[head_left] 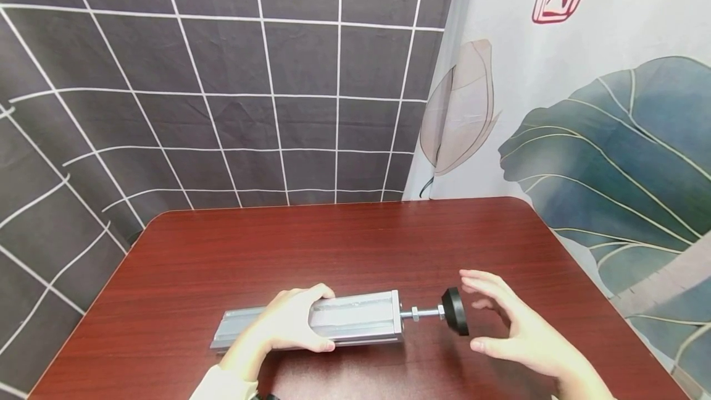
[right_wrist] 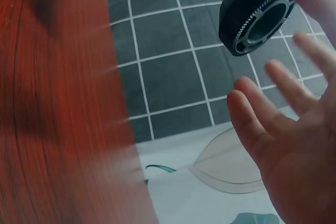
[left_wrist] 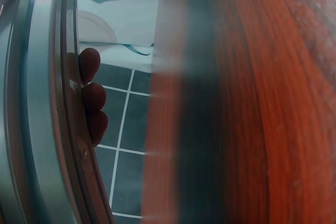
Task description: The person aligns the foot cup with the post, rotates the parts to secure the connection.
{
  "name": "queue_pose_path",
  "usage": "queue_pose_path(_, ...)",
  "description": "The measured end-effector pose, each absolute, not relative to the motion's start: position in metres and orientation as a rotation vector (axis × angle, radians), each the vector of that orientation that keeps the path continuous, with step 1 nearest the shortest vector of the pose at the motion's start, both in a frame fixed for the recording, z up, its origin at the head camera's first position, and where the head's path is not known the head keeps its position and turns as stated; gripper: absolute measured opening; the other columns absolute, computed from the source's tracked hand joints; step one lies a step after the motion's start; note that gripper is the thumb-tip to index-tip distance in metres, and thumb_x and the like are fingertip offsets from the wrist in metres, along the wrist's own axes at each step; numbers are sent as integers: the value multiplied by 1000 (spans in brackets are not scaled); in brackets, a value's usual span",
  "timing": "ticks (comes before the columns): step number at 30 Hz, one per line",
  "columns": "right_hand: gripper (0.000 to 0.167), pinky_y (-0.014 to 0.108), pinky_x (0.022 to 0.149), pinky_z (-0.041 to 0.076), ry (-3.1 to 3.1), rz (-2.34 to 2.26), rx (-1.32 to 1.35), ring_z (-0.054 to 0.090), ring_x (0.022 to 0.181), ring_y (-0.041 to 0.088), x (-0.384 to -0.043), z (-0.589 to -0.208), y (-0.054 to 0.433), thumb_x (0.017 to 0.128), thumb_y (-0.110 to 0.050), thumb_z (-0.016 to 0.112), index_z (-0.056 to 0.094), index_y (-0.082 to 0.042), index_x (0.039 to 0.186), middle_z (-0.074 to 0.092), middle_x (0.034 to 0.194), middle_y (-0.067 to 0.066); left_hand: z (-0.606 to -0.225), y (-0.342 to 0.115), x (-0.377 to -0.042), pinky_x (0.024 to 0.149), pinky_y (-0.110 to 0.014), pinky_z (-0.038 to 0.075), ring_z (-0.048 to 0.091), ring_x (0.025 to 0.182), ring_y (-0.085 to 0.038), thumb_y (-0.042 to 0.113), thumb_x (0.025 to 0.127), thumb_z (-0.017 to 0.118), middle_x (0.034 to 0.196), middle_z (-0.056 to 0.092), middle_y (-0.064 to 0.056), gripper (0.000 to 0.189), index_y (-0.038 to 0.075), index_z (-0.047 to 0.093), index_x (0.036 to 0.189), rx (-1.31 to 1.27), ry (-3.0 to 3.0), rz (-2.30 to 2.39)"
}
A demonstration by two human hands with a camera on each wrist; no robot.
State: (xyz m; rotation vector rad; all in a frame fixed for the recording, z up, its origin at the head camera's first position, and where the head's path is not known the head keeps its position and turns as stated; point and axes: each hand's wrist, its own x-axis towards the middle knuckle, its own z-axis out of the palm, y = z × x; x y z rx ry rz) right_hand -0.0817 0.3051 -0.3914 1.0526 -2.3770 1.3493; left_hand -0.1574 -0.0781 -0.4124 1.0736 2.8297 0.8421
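Observation:
A silver aluminium profile [head_left: 361,315] lies lengthwise across the front of the table, raised off its surface at least in part. My left hand [head_left: 294,321] grips it from above near the middle, thumb on the near side; in the left wrist view, fingertips [left_wrist: 94,97] curl past the edge of the profile [left_wrist: 44,108]. From its right end plate sticks a threaded bolt [head_left: 426,313] with nuts, ending in a round black levelling foot [head_left: 455,312]. My right hand [head_left: 519,329] is just right of the foot, fingers spread and apart from it. The ribbed, hollow underside of the foot [right_wrist: 233,17] faces my right palm [right_wrist: 310,150].
The reddish-brown wooden table [head_left: 333,239] has rounded far corners. Behind it hangs a dark grey cloth [head_left: 222,122] with white grid lines. A white curtain [head_left: 516,66] with leaf and petal prints hangs at the right.

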Motion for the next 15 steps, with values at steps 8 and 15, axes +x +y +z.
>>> queue_pose_path(8, 66, 20, 89, 42, -2452, 1333, 1078, 52, 112, 12, -78, -392, 302, 73, 7, 73, 47, -3, 133, 35, 140, 10, -413, -79, -158, 65, -28, 45, 57, 74, -4, 51, 52, 80, 87, 64, 15, 61, 27, 58, 104, 1080, 2837, 848)
queue_pose_path(15, 67, 26, 71, 49, -2418, 1482, 1036, 60, 86, 15, -80, -393, 299, 74, 12, 69, 44, -1, 135, 46, 127, 3, -414, -79, -158, 66, -28, 45, 57, 75, -5, 51, 52, 80, 88, 64, 15, 62, 27, 59, 104, 1070, 2840, 831)
